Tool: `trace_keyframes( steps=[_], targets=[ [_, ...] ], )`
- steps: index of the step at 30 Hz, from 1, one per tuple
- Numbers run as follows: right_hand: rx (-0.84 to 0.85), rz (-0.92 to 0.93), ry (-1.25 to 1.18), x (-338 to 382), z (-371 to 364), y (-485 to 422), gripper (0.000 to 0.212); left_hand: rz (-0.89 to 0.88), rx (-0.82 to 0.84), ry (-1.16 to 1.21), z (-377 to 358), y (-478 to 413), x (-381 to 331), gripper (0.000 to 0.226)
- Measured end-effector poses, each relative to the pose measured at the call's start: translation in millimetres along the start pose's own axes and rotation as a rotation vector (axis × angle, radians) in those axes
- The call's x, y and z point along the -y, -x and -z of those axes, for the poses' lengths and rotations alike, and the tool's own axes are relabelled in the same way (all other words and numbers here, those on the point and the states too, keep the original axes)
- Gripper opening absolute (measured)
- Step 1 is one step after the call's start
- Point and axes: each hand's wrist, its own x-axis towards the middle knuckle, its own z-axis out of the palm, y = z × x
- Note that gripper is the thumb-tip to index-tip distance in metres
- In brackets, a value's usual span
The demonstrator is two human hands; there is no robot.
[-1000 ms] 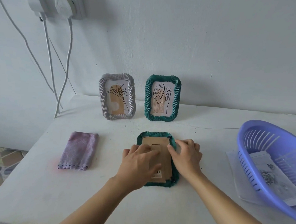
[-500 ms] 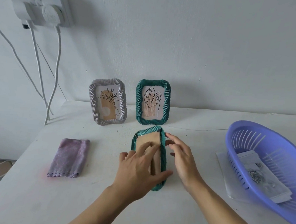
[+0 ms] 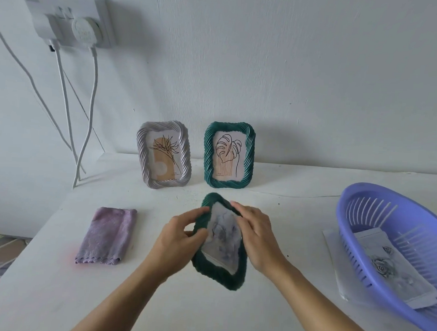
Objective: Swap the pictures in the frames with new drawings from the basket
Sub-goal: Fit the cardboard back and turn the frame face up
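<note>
A dark green twisted-rim frame is lifted over the middle of the table, front side up, with a grey rose drawing behind its glass. My left hand grips its left edge and my right hand grips its right edge. At the back stand a grey frame with a flower print and a second green frame with a leaf print, both upright near the wall. At the right, the purple basket holds grey rose drawings.
A folded purple cloth lies to the left of my hands. A white sheet sticks out from under the basket. White cables hang from a wall socket at the upper left. The table's left edge drops to a tiled floor.
The frame lay face down with its brown backing up. Both hands have turned it over and raised it, so the drawing side now faces up.
</note>
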Motion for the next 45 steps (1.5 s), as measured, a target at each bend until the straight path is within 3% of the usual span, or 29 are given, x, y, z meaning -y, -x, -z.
trace_keyframes(
  steps=[3,5,11,13,24,28,31,33,35,37,41,45],
  targets=[
    [-0.088,-0.087,0.172,-14.9,-4.6,2.8,0.037,0.104,-0.015,0.161,-0.8,-6.0,26.9,0.050],
    [-0.110,-0.092,0.265,-22.6,-5.5,5.4,0.039,0.118,-0.038,0.125,-2.6,-7.0,42.3,0.053],
    [-0.050,0.007,0.434,-34.5,-7.6,2.8,0.050,-0.048,-0.106,-0.569,0.1,-10.6,66.4,0.053],
    [-0.066,0.035,0.484,-37.2,-8.6,-1.1,0.053,-0.074,-0.137,-0.702,1.3,-13.2,71.3,0.049],
    [-0.237,0.106,0.593,-46.7,-21.3,-14.6,0.027,-0.197,-0.137,-0.638,26.0,-14.9,89.3,0.035],
    [-0.288,0.100,0.575,-43.3,-28.2,-17.9,0.023,-0.218,-0.388,-0.434,56.9,-18.4,88.0,0.017],
    [-0.313,0.063,0.555,-40.9,-33.4,-23.3,0.022,-0.117,-0.597,-0.346,90.6,-22.1,85.6,0.021],
    [-0.332,0.042,0.536,-39.9,-34.7,-25.9,0.022,0.055,-0.677,-0.447,113.4,-24.3,86.8,0.016],
    [-0.339,0.023,0.507,-39.4,-35.0,-27.3,0.023,0.318,-0.641,-0.603,132.4,-22.8,91.3,0.038],
    [-0.334,0.010,0.474,-39.3,-33.8,-27.8,0.023,0.464,-0.574,-0.675,144.0,-20.2,95.4,0.056],
    [-0.323,0.025,0.426,-42.5,-30.3,-25.6,0.023,0.457,-0.529,-0.594,159.6,-18.5,104.4,0.073],
    [-0.325,0.053,0.408,-45.1,-29.2,-21.7,0.024,0.508,-0.455,-0.592,173.8,-25.2,100.9,0.070]
  ],
)
